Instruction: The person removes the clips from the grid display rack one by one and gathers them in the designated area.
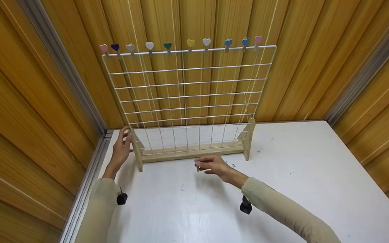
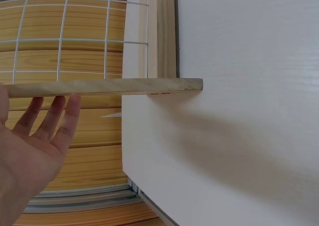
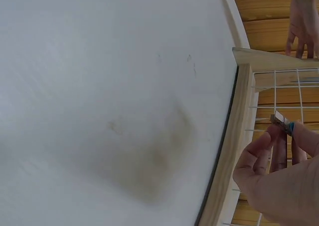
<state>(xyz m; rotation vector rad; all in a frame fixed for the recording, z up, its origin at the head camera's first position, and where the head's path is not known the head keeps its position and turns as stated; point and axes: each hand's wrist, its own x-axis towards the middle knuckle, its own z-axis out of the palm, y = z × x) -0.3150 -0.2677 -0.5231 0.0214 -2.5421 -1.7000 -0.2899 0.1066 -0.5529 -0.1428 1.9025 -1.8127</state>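
Note:
My right hand [image 1: 216,165] pinches a small wooden clothespin [image 3: 283,121] between thumb and fingers, in front of the stand's lower bar. A bit of blue shows on the clothespin in the right wrist view; the fingers hide part of it. My left hand [image 1: 121,150] is at the left wooden upright [image 1: 137,152] of the stand, its fingertips touching the outer face [image 2: 99,89]. A white wire grid [image 1: 184,82] stands upright between the wooden supports. Along its top wire sit several heart clothespins, among them a yellow one [image 1: 190,43] and a green one [image 1: 167,45].
The stand's wooden crossbar [image 1: 191,155] lies low on the white table [image 1: 181,209]. Wood-patterned panels [image 1: 302,67] enclose the table behind and at both sides. A metal rail [image 1: 89,175] runs along the left edge. The right upright [image 1: 248,141] stands on the table.

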